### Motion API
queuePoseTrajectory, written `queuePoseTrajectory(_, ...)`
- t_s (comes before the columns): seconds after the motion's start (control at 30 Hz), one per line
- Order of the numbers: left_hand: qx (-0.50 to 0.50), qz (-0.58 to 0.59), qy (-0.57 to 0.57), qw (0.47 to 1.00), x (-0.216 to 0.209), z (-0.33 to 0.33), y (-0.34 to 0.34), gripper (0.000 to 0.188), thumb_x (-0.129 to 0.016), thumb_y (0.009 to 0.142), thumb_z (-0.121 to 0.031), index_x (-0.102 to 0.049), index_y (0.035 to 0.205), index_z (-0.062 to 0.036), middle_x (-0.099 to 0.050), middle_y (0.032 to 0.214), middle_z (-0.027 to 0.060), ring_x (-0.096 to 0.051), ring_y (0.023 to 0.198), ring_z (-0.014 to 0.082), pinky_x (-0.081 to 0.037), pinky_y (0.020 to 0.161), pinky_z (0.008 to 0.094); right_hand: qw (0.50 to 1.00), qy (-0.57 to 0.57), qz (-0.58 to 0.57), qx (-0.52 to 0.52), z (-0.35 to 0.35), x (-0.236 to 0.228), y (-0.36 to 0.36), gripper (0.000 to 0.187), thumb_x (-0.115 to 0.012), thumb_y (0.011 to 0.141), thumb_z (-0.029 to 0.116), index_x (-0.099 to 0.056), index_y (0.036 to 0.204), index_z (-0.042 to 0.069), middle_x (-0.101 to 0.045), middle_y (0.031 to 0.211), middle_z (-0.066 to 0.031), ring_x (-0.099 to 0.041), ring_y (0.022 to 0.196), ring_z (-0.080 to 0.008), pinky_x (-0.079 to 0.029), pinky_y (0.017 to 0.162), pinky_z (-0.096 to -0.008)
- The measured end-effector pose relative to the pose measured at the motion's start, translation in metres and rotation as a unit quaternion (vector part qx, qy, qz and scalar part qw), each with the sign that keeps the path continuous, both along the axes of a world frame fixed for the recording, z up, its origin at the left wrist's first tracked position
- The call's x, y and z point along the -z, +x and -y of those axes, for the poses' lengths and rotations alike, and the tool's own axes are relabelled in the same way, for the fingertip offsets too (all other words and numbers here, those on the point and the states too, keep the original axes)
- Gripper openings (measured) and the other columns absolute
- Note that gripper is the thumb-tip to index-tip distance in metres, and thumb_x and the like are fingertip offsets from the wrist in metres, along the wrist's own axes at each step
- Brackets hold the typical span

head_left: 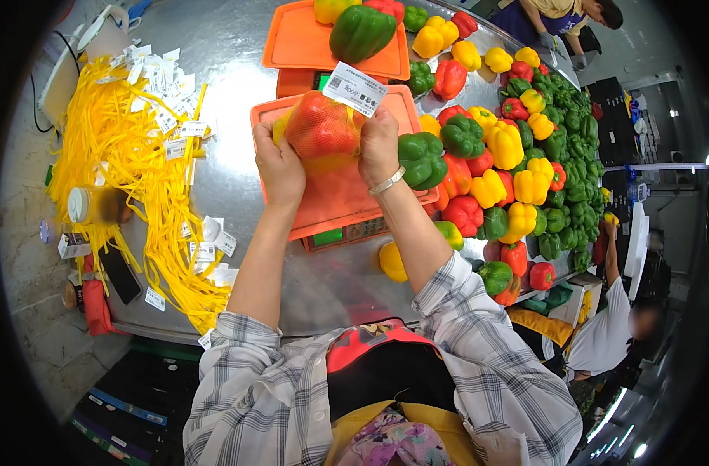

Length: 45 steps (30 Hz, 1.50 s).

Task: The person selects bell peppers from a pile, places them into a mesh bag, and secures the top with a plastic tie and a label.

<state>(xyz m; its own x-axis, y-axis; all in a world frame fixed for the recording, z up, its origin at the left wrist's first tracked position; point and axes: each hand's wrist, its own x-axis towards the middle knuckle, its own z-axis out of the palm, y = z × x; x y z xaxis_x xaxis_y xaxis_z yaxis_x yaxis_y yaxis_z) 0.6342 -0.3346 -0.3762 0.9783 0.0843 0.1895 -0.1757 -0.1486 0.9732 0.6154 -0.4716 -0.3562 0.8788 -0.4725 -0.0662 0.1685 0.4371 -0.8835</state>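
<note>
A heap of yellow net sleeves [125, 155] sprawls over the left of the steel counter [215, 46], with white paper labels [162, 78] scattered among them. A black phone [120, 273] lies at the lower left beside a red pouch [97, 307]. At upper centre a large green pepper [361, 31] sits on an orange tray [300, 43]. To the right, loose red, yellow and green peppers [517, 155] are piled along the counter. A lone yellow pepper [392, 262] lies near centre.

A yellow net bag of peppers [321, 128] is gripped between the left hand [281, 167] and right hand [378, 147]. A white rectangular label [354, 88] is pinched above the right hand. Small white tags [162, 81] are scattered left of the hands. A green scale display [328, 237] is seen below them.
</note>
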Motion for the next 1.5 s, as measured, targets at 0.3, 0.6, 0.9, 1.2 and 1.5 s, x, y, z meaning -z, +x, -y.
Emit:
queuePoseTrajectory(0.3, 0.016, -0.020, 0.020, 0.999, -0.001, -0.004, 0.002, 0.010, -0.041, 0.096, -0.005, -0.050, 0.098, 0.0008, -0.060, 0.089, 0.0153, -0.059, 0.082, 0.0254, -0.046, 0.077, 0.0353, 0.997, 0.070, -0.041, -0.010, 0.002, 0.001, -0.001, 0.019, -0.066, 0.089, 0.015, -0.053, 0.078, 0.007, -0.054, 0.069, 0.0024, -0.049, 0.055, -0.0055, -0.039, 0.048, -0.0218)
queuePoseTrajectory(0.6, 0.057, -0.058, -0.048, 0.996, 0.008, -0.010, 0.013, 0.019, -0.039, 0.096, -0.010, -0.053, 0.103, 0.0016, -0.062, 0.094, 0.0136, -0.060, 0.087, 0.0223, -0.046, 0.079, 0.0344, 0.991, 0.124, -0.055, -0.001, 0.004, 0.030, -0.001, 0.017, -0.064, 0.087, 0.010, -0.051, 0.077, 0.006, -0.055, 0.071, 0.0006, -0.049, 0.058, -0.0093, -0.043, 0.051, -0.0261)
queuePoseTrajectory(0.9, 0.044, -0.060, 0.008, 0.997, 0.007, -0.008, 0.011, 0.021, -0.041, 0.097, -0.014, -0.052, 0.107, 0.0007, -0.063, 0.098, 0.0186, -0.061, 0.093, 0.0272, -0.046, 0.083, 0.0357, 0.919, -0.298, -0.199, 0.162, -0.013, 0.032, 0.003, 0.019, -0.060, 0.084, 0.013, -0.042, 0.084, 0.005, -0.050, 0.067, -0.0100, -0.048, 0.060, -0.0211, -0.043, 0.056, -0.0381)
queuePoseTrajectory(1.2, 0.132, -0.021, -0.251, 0.959, -0.063, 0.013, -0.019, 0.009, -0.043, 0.098, -0.012, -0.045, 0.099, -0.0033, -0.050, 0.089, 0.0033, -0.050, 0.079, 0.0089, -0.045, 0.067, 0.0248, 0.957, -0.238, -0.067, 0.154, 0.017, -0.037, -0.024, 0.012, -0.056, 0.083, 0.007, -0.044, 0.081, 0.004, -0.048, 0.069, -0.0075, -0.046, 0.061, -0.0175, -0.042, 0.058, -0.0332)
queuePoseTrajectory(1.5, 0.214, -0.106, -0.211, 0.948, -0.071, 0.126, -0.054, 0.015, -0.051, 0.098, -0.022, -0.048, 0.096, -0.0075, -0.053, 0.078, 0.0003, -0.048, 0.060, 0.0068, -0.041, 0.050, 0.0229, 0.932, -0.271, -0.075, 0.229, 0.135, -0.041, -0.087, 0.016, -0.062, 0.084, 0.009, -0.046, 0.079, 0.006, -0.050, 0.064, -0.0034, -0.049, 0.054, -0.0129, -0.042, 0.048, -0.0289)
